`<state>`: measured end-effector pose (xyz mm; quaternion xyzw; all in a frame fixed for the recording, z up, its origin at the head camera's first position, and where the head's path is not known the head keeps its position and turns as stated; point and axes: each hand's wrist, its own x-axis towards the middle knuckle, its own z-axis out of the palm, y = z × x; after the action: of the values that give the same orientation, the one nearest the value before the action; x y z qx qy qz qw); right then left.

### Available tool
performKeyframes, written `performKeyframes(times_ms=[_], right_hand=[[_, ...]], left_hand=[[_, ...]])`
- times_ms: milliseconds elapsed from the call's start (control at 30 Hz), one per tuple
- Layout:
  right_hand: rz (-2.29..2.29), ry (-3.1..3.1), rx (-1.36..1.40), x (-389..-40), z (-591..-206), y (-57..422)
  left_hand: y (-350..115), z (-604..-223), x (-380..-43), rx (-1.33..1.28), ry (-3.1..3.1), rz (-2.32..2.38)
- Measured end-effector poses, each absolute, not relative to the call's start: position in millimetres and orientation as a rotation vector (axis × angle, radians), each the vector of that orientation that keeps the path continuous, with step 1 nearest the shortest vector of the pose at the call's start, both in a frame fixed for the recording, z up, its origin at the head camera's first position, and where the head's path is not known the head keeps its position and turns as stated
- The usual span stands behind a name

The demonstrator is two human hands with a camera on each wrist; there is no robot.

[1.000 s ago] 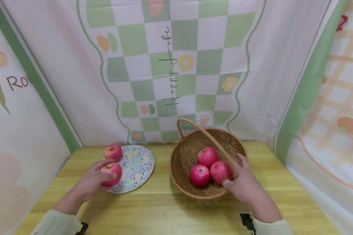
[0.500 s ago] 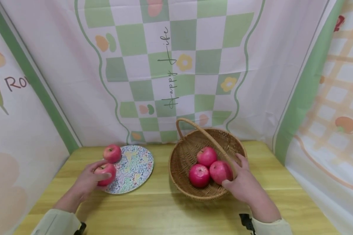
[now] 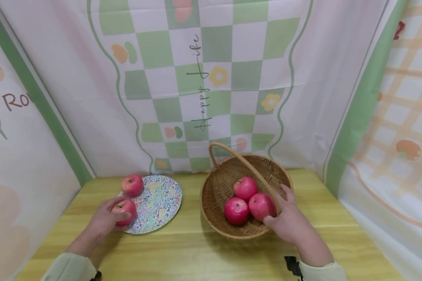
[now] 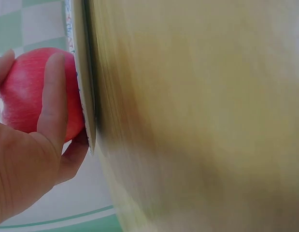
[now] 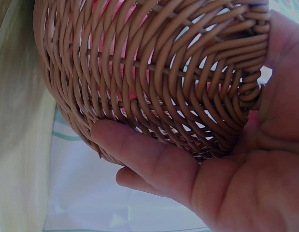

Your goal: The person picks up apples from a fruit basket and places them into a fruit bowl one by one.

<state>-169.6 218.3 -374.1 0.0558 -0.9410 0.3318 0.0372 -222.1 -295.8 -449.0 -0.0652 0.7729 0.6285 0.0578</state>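
Observation:
My left hand [image 3: 103, 219] holds a red apple [image 3: 128, 210] at the near left part of a round patterned plate [image 3: 161, 199]. In the left wrist view the apple [image 4: 28, 92] sits against the plate's surface, with fingers around its sides. Behind it, another apple [image 3: 132, 185] rests on the plate's left edge. My right hand [image 3: 292, 218] grips the right rim of a wicker basket [image 3: 214, 210], beside the foot of its handle. In the right wrist view some fingers lie along the outside of the woven wall [image 5: 149, 63]. Three red apples [image 3: 245, 188] lie in the basket.
Both plate and basket stand on a wooden table [image 3: 183, 253]. A checkered cloth backdrop [image 3: 211, 89] hangs right behind the table, and cloth panels [image 3: 24, 156] close in the sides. The basket's handle [image 3: 242, 160] arches over its opening.
My left hand has brought its apple down and a little to the left, onto the plate. The right hand keeps its grip on the basket. The view has shifted slightly.

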Motion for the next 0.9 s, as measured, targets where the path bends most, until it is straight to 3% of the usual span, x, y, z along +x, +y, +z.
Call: performKeyframes(times_ms=[900], right_hand=[[1.029, -2.889, 0.181, -170.1, -375.2, 218.8]], left_hand=[[-296.5, -441.1, -222.9, -0.305, 2.393, 1.865]])
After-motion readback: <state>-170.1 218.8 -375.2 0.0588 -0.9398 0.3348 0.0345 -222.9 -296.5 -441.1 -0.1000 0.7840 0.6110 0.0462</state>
